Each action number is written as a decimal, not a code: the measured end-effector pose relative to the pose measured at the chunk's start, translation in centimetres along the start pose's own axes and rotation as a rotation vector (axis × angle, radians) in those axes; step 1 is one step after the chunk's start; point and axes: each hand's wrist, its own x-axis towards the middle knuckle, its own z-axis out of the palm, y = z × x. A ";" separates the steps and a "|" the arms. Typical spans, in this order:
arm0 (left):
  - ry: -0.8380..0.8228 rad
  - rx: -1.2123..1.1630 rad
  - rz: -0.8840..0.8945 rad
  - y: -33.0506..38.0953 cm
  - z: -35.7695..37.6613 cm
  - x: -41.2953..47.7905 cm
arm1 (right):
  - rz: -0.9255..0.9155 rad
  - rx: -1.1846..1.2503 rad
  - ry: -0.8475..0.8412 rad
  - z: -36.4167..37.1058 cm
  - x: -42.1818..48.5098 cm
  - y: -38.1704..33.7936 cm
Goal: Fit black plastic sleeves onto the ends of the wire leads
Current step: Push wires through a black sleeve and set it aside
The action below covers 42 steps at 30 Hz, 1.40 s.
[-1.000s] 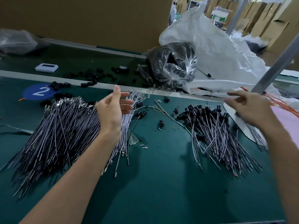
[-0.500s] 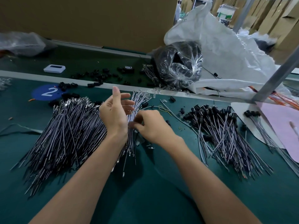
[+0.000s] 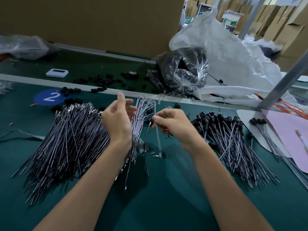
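Since 0.5 s ago R hand [image 3: 171, 124] has drawn one wire lead [image 3: 158, 140] clear of the bundle [image 3: 140, 117], well right of the blue "2" disc [image 3: 50, 97]; fingers pinch its upper part. L hand [image 3: 116, 120] grips the bundle. Lead: thin, grey, limp, w/ metal tip dangling. Next, I reckon: pick a black sleeve [image 3: 97, 89] just beyond the disc, align, push on.

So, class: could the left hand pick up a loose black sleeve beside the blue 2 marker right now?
Probably not yet. Nothing blocks the way to the loose sleeves, but the left hand holds a bundle of leads, so its grip is full.
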 end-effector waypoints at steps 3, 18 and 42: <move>-0.020 0.148 0.053 0.0 -0.1 0.2 | -0.047 0.075 0.042 -2.3 -0.9 0.9; -0.187 1.499 0.155 4.3 -4.7 3.7 | -0.351 -0.237 0.414 -3.1 -2.0 4.9; -1.066 0.713 0.914 2.1 1.2 -4.5 | 0.020 0.658 0.150 -3.9 -2.9 3.2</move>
